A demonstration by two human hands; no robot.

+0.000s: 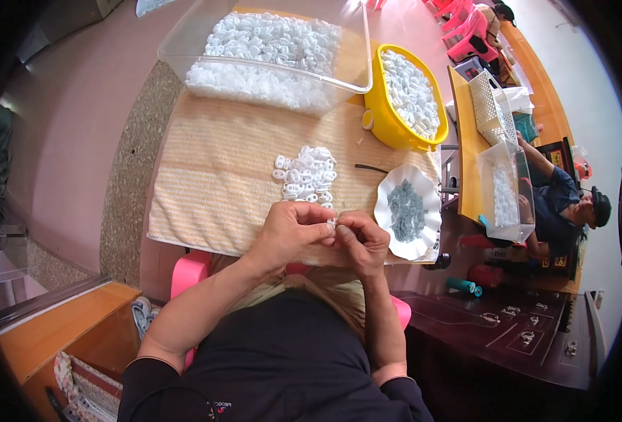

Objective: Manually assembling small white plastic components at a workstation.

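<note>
I'd steady the left hand (291, 230), its fingers pinched on the small white piece (332, 222) nearside of the white pile (309, 172) on the towel-covered desk (212, 158); the right hand (365, 241), fingers narrowed beside it, I'd drive lightly.

The head camera, left of a side-by-side pair, looked steeply down from the person's own head. It sat above and behind the left hand (283, 232) and the right hand (364, 240), near enough that the dark shirt (283, 352) filled the space behind them. Its wide fisheye view reached the striped towel (219, 155) beyond the hands and the floor (65, 126) far to their left, bending straight edges toward its rim.
</note>
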